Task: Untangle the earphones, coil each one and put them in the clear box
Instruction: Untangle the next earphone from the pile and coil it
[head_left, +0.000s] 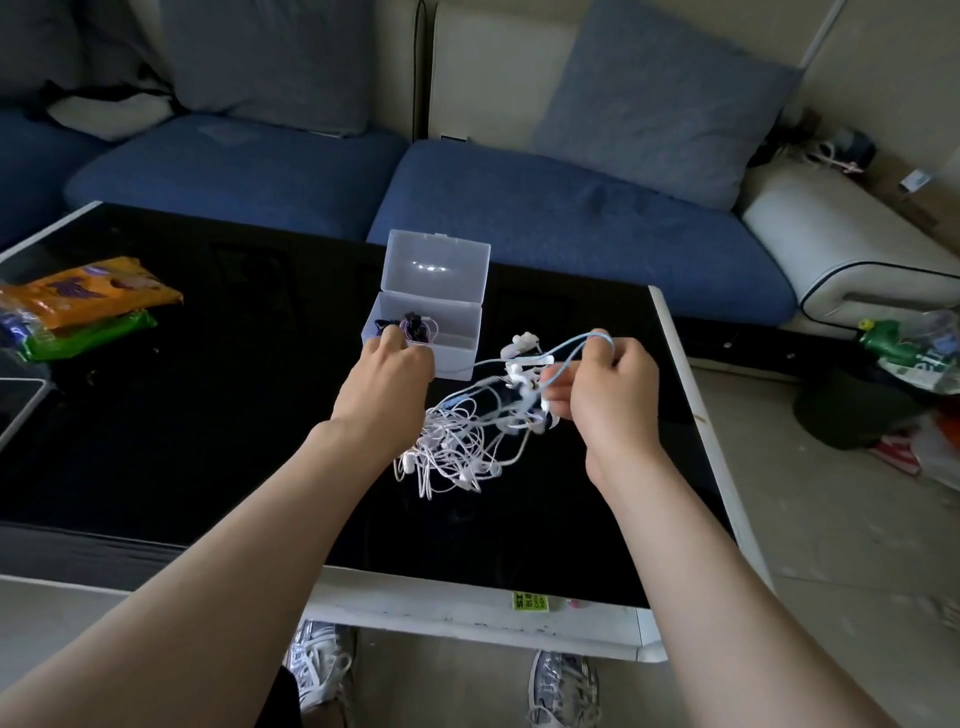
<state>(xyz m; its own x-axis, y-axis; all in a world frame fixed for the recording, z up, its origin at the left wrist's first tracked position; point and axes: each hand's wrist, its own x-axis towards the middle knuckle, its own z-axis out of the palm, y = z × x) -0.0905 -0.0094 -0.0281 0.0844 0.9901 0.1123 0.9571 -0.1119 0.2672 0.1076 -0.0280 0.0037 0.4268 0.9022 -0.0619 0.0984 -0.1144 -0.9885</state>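
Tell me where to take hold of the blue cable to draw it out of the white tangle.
Take the blue cable at its raised loop, where the right hand pinches it, coming from above and the right. That loop arches clear of the white tangle, so fingers likely close on one strand only; lower down it runs among white earbuds.

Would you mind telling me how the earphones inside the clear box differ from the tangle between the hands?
The boxed earphones are dark and purple; the tangle is mostly white, with one blue cable. The boxed earphones lie bunched at the left end of the clear box; the tangle sprawls in loose loops outside it, with the right hand pinching its blue cable. Both are wired earphones.
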